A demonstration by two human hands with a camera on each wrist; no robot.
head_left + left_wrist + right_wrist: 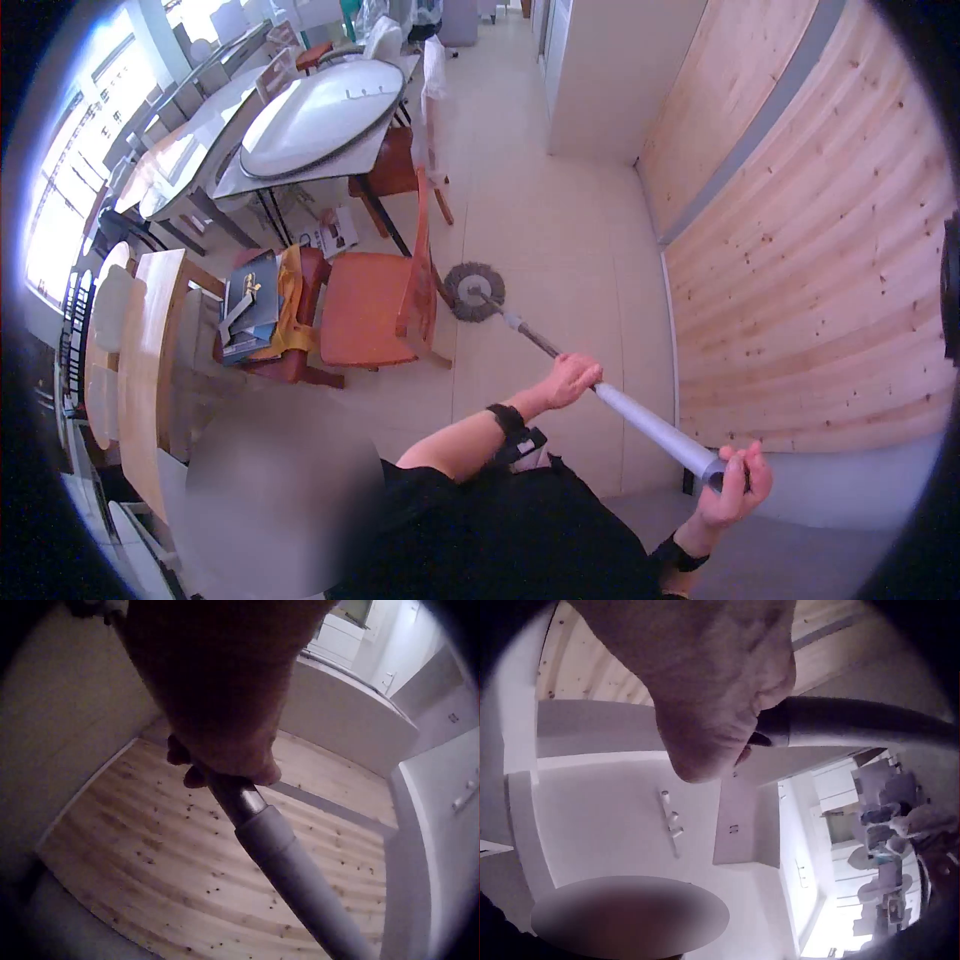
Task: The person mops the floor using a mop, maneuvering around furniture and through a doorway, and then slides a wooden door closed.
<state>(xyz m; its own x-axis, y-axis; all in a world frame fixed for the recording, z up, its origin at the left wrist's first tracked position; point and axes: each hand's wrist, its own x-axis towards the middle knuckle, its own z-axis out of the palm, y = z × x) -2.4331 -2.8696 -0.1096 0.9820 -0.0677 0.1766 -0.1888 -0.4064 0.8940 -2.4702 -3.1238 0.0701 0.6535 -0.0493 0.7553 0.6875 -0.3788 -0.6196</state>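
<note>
A mop with a long pole (650, 425) slants across the head view, its round grey fringed head (474, 291) flat on the pale floor beside an orange chair. The left hand (573, 380) grips the metal part of the pole about midway; in the left wrist view that hand (225, 697) wraps it just beside the thick grey sleeve (300, 877). At the upper end, the right hand (735, 488) holds the tube's end, thumb and fingers bent round it. From the right wrist, the hand (712, 690) covers the end of the dark tube (855, 720).
An orange chair (365, 308) stands left of the mop head, next to a chair stacked with folders (252, 300). Behind are a table with a round glass top (322, 115) and more chairs. Wooden panels (820, 260) line the right side. Tiled floor (550, 220) runs between.
</note>
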